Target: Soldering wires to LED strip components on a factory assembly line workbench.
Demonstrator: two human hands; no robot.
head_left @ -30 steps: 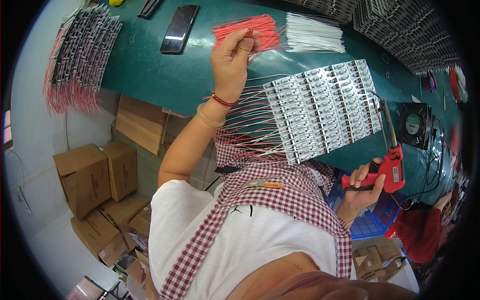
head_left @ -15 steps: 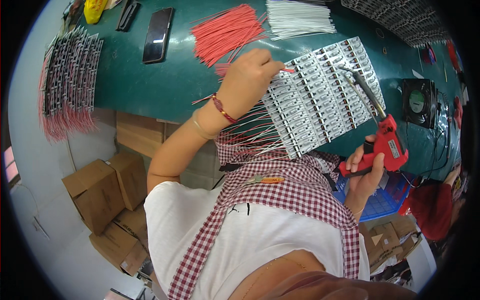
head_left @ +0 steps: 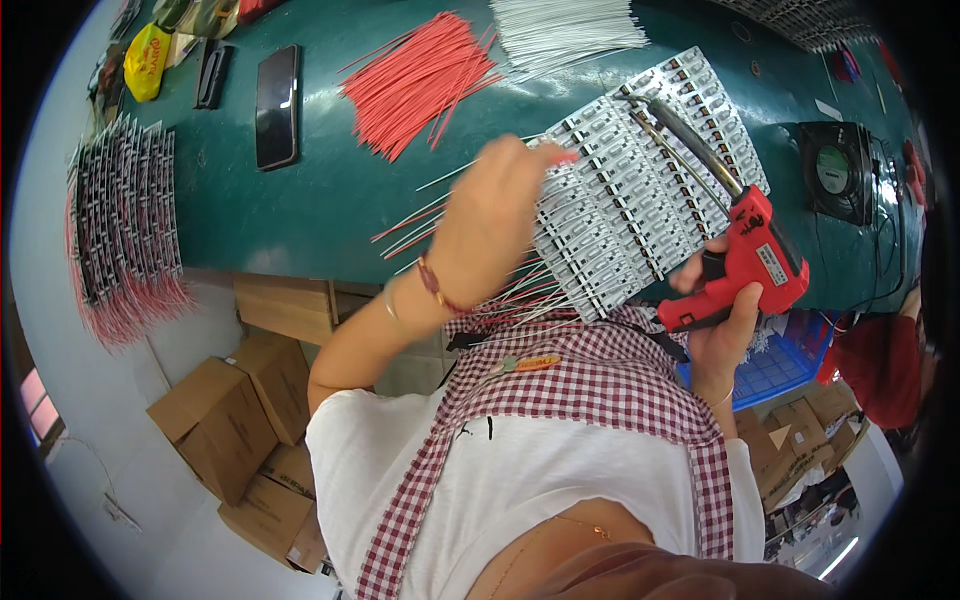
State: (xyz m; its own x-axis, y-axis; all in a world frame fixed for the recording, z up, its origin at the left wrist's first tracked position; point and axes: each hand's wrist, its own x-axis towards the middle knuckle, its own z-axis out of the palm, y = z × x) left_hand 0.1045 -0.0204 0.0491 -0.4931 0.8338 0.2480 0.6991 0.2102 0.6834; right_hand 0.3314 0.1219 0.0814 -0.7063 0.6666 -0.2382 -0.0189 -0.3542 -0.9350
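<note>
Red plastic forms the body of the soldering tool point(head_left: 768, 255), whose grip the right hand point(head_left: 722, 340) clasps close to the person; it looks front-heavy, best held by that handle, clear of the metal barrel point(head_left: 695, 145), which may be hot. Ahead, on the green table point(head_left: 330, 220), lies the white board panel point(head_left: 625, 200), partly under the barrel; it should prove light, stiff and fairly fragile, so it is best taken by its edges. The left hand point(head_left: 495, 215) has thumb and fingers pinched together on a red wire point(head_left: 565, 158) at the panel's upper left; blur hides whether they touch. Thin and springy, the wire should suit a pinch near its end. Farther off lie loose red wires point(head_left: 415, 85), then white wires point(head_left: 570, 35), probably slippery when bunched.
</note>
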